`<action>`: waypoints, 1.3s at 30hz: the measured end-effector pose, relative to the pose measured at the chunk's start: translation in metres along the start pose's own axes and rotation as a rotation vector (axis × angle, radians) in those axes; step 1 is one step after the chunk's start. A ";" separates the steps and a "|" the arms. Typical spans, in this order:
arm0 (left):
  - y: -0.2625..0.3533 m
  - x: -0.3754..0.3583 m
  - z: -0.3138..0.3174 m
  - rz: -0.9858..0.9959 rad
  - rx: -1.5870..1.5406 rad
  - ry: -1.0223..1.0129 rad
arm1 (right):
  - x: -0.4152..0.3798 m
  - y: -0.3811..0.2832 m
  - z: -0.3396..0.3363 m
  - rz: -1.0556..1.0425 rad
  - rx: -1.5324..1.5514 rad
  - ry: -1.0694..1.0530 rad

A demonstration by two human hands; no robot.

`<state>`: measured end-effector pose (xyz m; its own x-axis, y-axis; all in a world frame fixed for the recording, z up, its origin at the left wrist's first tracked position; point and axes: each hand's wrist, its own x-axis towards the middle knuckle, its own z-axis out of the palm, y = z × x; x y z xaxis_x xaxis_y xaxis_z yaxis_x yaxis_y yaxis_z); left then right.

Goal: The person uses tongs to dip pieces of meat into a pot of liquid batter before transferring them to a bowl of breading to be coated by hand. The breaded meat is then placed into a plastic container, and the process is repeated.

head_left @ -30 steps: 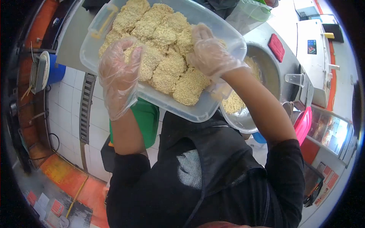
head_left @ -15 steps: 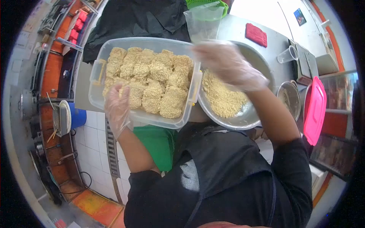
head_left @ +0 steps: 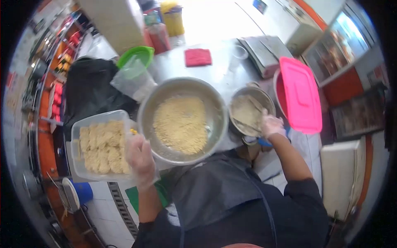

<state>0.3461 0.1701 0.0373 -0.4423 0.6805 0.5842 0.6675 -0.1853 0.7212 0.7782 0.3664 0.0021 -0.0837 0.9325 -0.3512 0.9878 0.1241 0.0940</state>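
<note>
My left hand point(head_left: 142, 161), in a clear plastic glove, has its fingers curled at the right rim of a clear plastic tub point(head_left: 101, 178). Rows of crumb-coated pieces point(head_left: 103, 146) fill that tub. My right hand point(head_left: 273, 125), gloved too, closes at the right rim of a metal pot point(head_left: 231, 121), fingertips reaching just inside it. Greyish wet contents point(head_left: 245, 108) and a long thin shape I cannot identify lie in the pot. Between my hands stands a large metal bowl point(head_left: 220, 120) holding pale yellow crumbs point(head_left: 182, 124).
A pink lid point(head_left: 304, 97) leans over a container at the right. Behind the bowl are a red folded cloth point(head_left: 198, 57), a plastic cup point(head_left: 239, 54) and a green basket point(head_left: 138, 56) with a clear bag point(head_left: 133, 78). Black cloth point(head_left: 89, 91) lies at left.
My view has swung right. My right hand has moved from above the crumb bowl to the metal pot. My left hand has gone from over the coated pieces to the tub's right rim.
</note>
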 end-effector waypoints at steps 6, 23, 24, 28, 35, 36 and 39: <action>-0.095 0.022 0.073 -0.502 0.283 -0.531 | -0.007 0.043 0.002 -0.181 0.034 0.281; -0.060 -0.024 0.149 -0.648 0.505 -1.092 | -0.001 0.049 -0.010 -0.540 -0.004 0.425; -0.048 -0.024 0.149 -0.651 0.527 -1.052 | -0.002 0.036 -0.006 -0.458 -0.056 0.367; -0.011 -0.014 0.143 -0.754 0.544 -0.944 | 0.015 0.027 0.029 -0.580 0.034 0.490; -0.035 -0.031 0.116 -0.718 0.429 -0.769 | 0.006 0.077 -0.001 -0.533 0.075 0.444; -0.031 -0.031 0.114 -0.723 0.434 -0.764 | 0.002 0.084 -0.006 -0.558 0.077 0.494; -0.040 -0.036 0.108 -0.758 0.417 -0.765 | -0.009 0.095 -0.016 -0.501 0.179 0.388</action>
<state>0.3997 0.2293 -0.0531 -0.4307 0.7948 -0.4276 0.5943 0.6063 0.5284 0.8709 0.3758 0.0293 -0.5469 0.8356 0.0526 0.8210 0.5475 -0.1620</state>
